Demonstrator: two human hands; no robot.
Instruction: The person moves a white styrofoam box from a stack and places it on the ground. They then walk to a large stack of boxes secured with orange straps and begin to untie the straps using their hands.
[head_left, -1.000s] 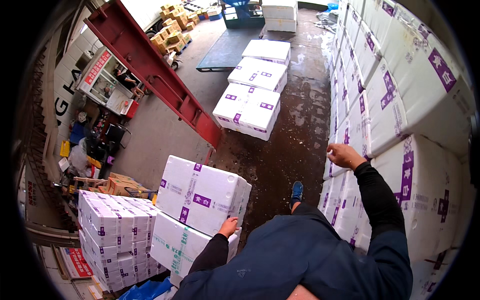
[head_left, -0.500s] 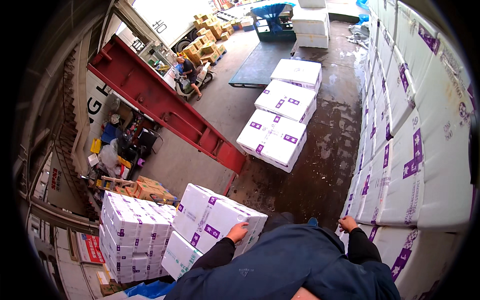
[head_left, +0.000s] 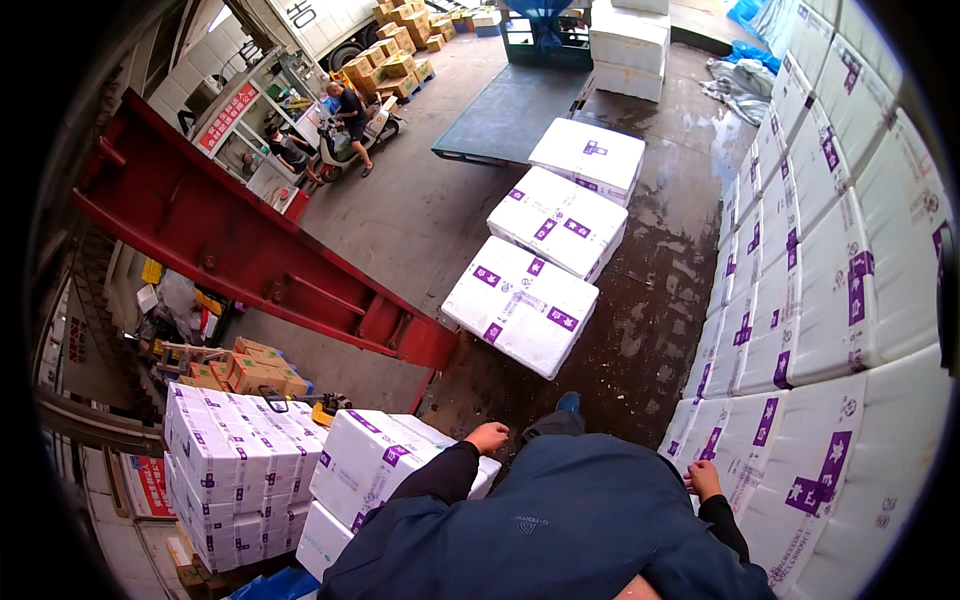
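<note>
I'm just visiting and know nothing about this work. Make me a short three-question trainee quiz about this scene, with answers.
1. Which hand is nearer the wall of stacked white boxes?
2. True or false: in this view, the scooter is left of the flatbed cart.
3. How many white boxes form the row between the red steel beam and that wall?

Key: 1. The right hand; 2. True; 3. Three.

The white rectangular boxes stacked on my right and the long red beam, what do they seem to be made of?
White rectangular boxes: probably moulded foam, mostly matte, judging by their softly rounded edges and pale, seamless-looking faces. Long red beam: likely painted steel, slightly glossy, given its flanged, ribbed form.
</note>
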